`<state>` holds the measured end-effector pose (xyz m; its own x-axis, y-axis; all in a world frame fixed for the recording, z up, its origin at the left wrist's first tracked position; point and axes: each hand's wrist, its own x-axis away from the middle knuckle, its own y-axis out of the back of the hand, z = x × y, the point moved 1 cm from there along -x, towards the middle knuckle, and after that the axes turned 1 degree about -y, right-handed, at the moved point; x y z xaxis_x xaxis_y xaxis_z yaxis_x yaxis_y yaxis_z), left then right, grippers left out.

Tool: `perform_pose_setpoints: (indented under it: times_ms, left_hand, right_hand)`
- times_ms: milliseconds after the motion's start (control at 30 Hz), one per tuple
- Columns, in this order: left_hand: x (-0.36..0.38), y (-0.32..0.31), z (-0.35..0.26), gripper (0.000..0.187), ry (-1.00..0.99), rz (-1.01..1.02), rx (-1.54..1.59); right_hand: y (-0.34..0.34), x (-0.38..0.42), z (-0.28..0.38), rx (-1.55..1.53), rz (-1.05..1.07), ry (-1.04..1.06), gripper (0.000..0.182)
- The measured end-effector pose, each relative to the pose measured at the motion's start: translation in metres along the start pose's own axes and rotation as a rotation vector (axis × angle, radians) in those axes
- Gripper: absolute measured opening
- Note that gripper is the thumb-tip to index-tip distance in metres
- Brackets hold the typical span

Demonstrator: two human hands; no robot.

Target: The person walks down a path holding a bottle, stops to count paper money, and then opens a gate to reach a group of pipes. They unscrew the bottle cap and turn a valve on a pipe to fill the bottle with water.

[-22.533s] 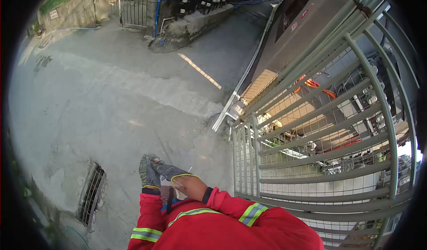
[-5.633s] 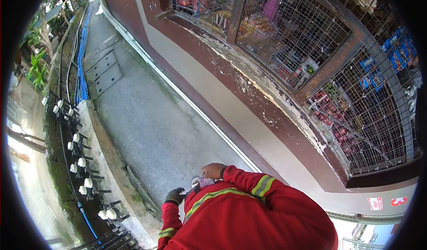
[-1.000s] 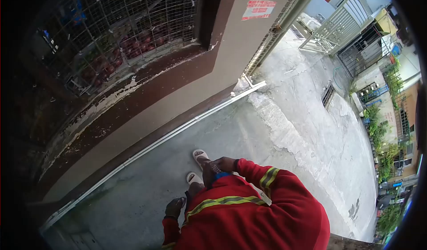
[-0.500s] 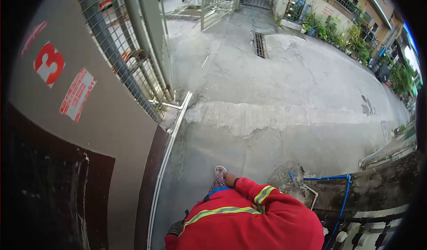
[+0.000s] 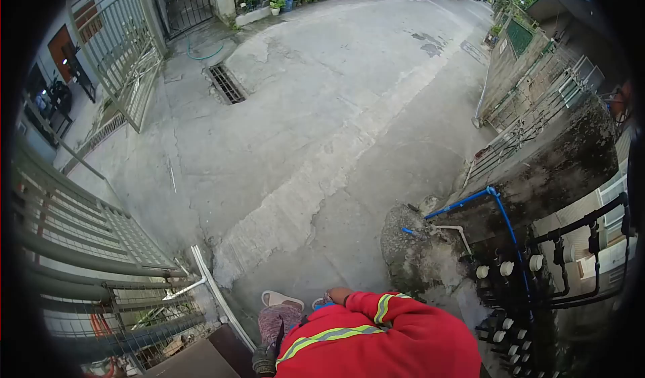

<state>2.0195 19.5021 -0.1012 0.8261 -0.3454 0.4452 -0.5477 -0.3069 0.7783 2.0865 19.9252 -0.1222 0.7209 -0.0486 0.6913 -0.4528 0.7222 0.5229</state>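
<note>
My right hand (image 5: 338,296) is bare and hangs low in front of me at the end of a red sleeve (image 5: 366,305) with a reflective stripe. It is close to a small bit of blue material (image 5: 323,305); whether it grips this I cannot make out, as its fingers are mostly hidden. At the lower left edge of my red jacket (image 5: 376,351) sits a dark grey shape (image 5: 263,360), perhaps my gloved left hand, with no fingers distinguishable. Below are my patterned trouser leg (image 5: 279,321) and a light sandal (image 5: 282,300).
Concrete paving (image 5: 289,143) stretches ahead, with a drain grate (image 5: 227,84) set into it. A metal fence (image 5: 101,243) and white pipes (image 5: 218,294) stand at left. Blue piping (image 5: 463,203), a rough concrete lump (image 5: 403,243) and several water meters (image 5: 507,268) are at right.
My view has swung to the right. The brown wall marked 3 has mostly left the view, and the meters show more fully. My right hand stays low, and a leg now shows at left.
</note>
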Motion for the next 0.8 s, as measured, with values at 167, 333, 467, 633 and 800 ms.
perform_pose_setpoints:
  times_ms: [167,333,467,633,800]
  left_hand:
    - [-0.147,0.053,0.024,0.04,-0.185,-0.094,-0.014]
    - [-0.321,0.2,0.01,0.044,-0.21,0.147,-0.004]
    - [-0.418,0.307,0.006,0.046,-0.127,0.277,-0.06]
    - [-0.537,0.394,0.006,0.045,0.005,0.256,0.076]
    - [-0.622,0.453,0.019,0.055,0.137,0.356,0.18]
  right_hand:
    - [0.01,-0.139,-0.004,-0.246,0.106,0.152,0.038]
    - [0.157,-0.189,0.127,-0.582,0.059,-0.181,0.062]
    - [0.25,-0.248,0.246,-0.406,-0.05,-0.004,0.053]
    - [0.311,-0.378,0.327,-0.03,-0.353,0.169,0.021]
    - [0.378,-0.518,0.423,-0.039,-0.384,0.228,0.013]
